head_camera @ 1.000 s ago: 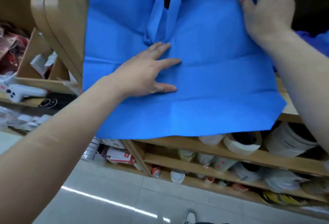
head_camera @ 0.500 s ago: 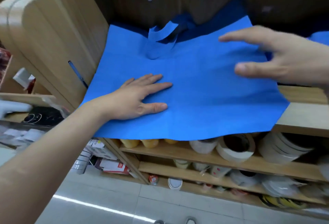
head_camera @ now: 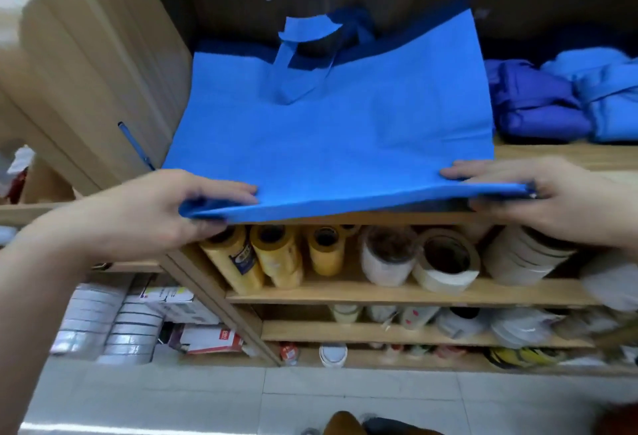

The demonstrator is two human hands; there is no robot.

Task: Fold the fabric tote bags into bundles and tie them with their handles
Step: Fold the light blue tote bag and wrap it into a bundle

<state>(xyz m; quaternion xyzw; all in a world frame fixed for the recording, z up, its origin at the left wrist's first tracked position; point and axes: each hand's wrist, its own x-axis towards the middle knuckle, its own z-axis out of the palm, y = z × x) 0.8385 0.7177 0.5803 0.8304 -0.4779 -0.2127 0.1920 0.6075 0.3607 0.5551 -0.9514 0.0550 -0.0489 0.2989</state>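
Tote bag (head_camera: 331, 144) flat on the shelf (head_camera: 566, 153), bundles (head_camera: 566, 103) to its right, tape rolls (head_camera: 445, 258) on the shelf below

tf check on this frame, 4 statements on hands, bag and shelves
1. The left hand and the right hand each grip a near corner of the blue tote bag. True.
2. The bag's handle is knotted round a folded bundle. False: the handle stands as a loose loop at the far edge, and the bag lies spread flat.
3. Blue bundles lie to the right of the bag. True.
4. The shelf just below the bag holds books. False: it holds rolls of tape, yellow and pale.
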